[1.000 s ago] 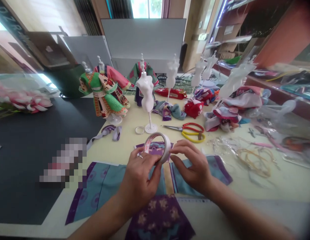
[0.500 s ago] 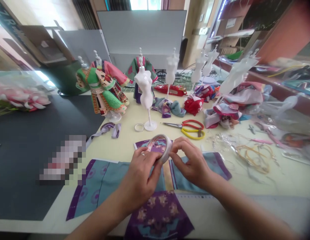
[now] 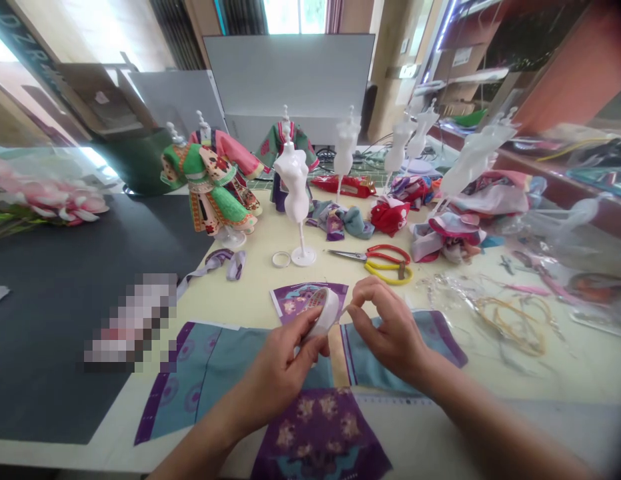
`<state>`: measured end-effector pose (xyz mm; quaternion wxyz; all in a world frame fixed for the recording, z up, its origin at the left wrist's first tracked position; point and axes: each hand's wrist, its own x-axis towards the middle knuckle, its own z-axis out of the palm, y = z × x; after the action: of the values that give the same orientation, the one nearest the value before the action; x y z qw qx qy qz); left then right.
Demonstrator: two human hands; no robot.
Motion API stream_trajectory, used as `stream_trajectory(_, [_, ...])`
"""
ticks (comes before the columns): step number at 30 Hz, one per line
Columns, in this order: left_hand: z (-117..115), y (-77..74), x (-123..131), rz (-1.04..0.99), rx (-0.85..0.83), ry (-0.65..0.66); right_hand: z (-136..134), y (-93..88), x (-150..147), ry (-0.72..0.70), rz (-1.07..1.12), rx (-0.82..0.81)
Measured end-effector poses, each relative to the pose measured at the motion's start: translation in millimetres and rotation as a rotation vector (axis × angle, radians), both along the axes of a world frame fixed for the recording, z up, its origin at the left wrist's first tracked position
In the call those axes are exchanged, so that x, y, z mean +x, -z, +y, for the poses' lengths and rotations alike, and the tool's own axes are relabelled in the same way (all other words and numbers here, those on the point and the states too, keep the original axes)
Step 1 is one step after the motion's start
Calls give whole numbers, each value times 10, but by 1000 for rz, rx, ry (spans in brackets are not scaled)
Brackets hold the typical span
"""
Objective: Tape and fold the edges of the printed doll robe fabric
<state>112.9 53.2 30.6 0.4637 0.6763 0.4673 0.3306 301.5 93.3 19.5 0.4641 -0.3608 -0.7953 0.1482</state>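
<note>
My left hand (image 3: 283,370) is closed around a roll of white tape (image 3: 329,312), tilted so that its printed inner core shows. Just to the right, my right hand (image 3: 393,327) pinches what looks like the tape's loose end between thumb and forefinger, a short way off the roll. Below both hands lies a teal fabric piece (image 3: 233,357) with purple edges and a tan middle strip. A purple patterned panel (image 3: 320,427) spreads toward the near edge, and a smaller purple panel (image 3: 285,303) shows beyond the roll, partly hidden by it.
Scissors (image 3: 387,263) with red and yellow handles lie behind my right hand. A bare white mannequin (image 3: 294,183) stands near a thin white ring (image 3: 281,259). Dressed mannequins (image 3: 210,180) are at back left. Crumpled fabric (image 3: 447,233) and tangled cords (image 3: 513,323) lie right.
The roll has turned in my left hand, its opening now seen more edge-on. My right hand has moved slightly right, opening a small gap from the roll.
</note>
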Motion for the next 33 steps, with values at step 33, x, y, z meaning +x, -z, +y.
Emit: stream_trajectory(33, [81, -112, -11, 75, 161, -162, -22, -104, 44, 37, 118, 19])
